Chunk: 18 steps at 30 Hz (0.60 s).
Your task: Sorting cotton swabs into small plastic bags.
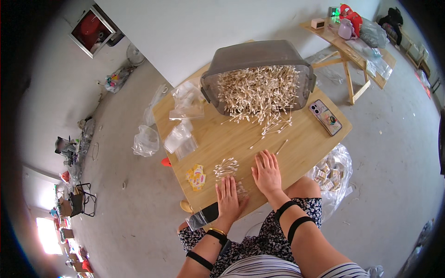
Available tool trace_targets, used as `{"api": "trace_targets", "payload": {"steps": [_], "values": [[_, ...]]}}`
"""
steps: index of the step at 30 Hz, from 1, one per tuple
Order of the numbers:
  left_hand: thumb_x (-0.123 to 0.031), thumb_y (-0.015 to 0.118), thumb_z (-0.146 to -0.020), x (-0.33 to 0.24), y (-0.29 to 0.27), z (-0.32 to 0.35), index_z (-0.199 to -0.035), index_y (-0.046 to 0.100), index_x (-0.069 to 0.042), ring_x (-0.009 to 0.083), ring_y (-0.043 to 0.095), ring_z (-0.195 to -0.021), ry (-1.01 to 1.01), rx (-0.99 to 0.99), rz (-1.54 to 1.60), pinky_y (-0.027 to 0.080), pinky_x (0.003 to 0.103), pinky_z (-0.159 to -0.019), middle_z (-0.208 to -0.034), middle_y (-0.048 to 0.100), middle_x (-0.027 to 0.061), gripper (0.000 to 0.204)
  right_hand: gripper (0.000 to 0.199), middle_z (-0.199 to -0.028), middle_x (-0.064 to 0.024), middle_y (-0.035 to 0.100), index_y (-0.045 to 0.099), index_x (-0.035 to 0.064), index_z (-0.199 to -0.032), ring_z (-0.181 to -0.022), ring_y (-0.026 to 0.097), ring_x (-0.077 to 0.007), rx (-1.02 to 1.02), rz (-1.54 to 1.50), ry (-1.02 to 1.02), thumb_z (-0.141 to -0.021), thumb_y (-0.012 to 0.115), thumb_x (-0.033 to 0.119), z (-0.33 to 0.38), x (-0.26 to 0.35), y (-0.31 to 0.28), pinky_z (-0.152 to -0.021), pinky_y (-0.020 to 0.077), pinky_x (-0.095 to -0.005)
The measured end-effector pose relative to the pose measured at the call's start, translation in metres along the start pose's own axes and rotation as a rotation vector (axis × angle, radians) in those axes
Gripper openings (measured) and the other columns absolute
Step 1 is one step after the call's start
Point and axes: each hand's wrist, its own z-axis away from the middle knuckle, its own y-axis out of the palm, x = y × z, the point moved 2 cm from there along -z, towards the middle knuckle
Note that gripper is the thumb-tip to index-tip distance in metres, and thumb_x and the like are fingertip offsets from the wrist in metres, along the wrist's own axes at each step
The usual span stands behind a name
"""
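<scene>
My left hand (227, 197) lies flat near the table's front edge, fingers stretched. Its fingertips touch the lower end of a small row of cotton swabs (226, 167). To its right, a clear bag or wrapper with swabs (240, 188) is partly covered by the hand. My right hand (267, 175) rests palm down on the wood, fingers out, and holds nothing visible. Just beyond its fingertips lies a single loose swab (282, 147). Farther back, a grey tub (259, 53) tipped on its side spills a large heap of cotton swabs (259, 90) onto the table.
Yellow-and-white paper labels (196, 177) and clear plastic bags (180, 136) lie left on the wooden table (222, 139). A phone (325, 117) is at the right. Beside my knee, a clear sack (337, 169) holds small packs. A folding table (350, 51) stands behind.
</scene>
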Motion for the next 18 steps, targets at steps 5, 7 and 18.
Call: {"api": "trace_targets", "payload": {"steps": [5, 7, 18], "values": [[-0.059, 0.055, -0.090, 0.011, -0.005, -0.023, -0.155, 0.018, 0.004, 0.0353, 0.008, -0.153, -0.022, -0.012, -0.068, 0.001, 0.058, -0.122, -0.164, 0.017, 0.0178, 0.098, 0.049, -0.142, -0.0148, 0.048, 0.053, 0.0012, -0.135, -0.140, 0.038, -0.0292, -0.016, 0.028, -0.008, -0.096, 0.056, 0.030, 0.000, -0.001, 0.000, -0.121, 0.0253, -0.0457], [-0.059, 0.055, -0.090, 0.016, -0.004, -0.021, -0.155, 0.019, 0.004, 0.0340, 0.010, -0.153, -0.036, -0.028, -0.008, 0.001, 0.058, -0.122, -0.164, 0.017, 0.0164, 0.097, 0.048, -0.142, -0.0151, 0.048, 0.053, 0.0012, -0.135, -0.141, 0.037, -0.0292, 0.020, 0.030, -0.006, -0.096, 0.055, 0.030, 0.001, 0.001, 0.001, -0.121, 0.0250, -0.0457], [-0.050, 0.059, -0.091, 0.011, -0.006, 0.000, -0.153, 0.022, 0.005, 0.0360, 0.017, -0.150, 0.056, 0.005, 0.116, 0.003, 0.059, -0.122, -0.155, 0.030, 0.0213, 0.091, 0.048, -0.142, -0.0146, 0.047, 0.053, 0.0023, -0.136, -0.141, 0.037, -0.0294, 0.017, 0.006, 0.005, -0.095, 0.056, 0.027, 0.000, 0.000, -0.001, -0.121, 0.0255, -0.0451]]}}
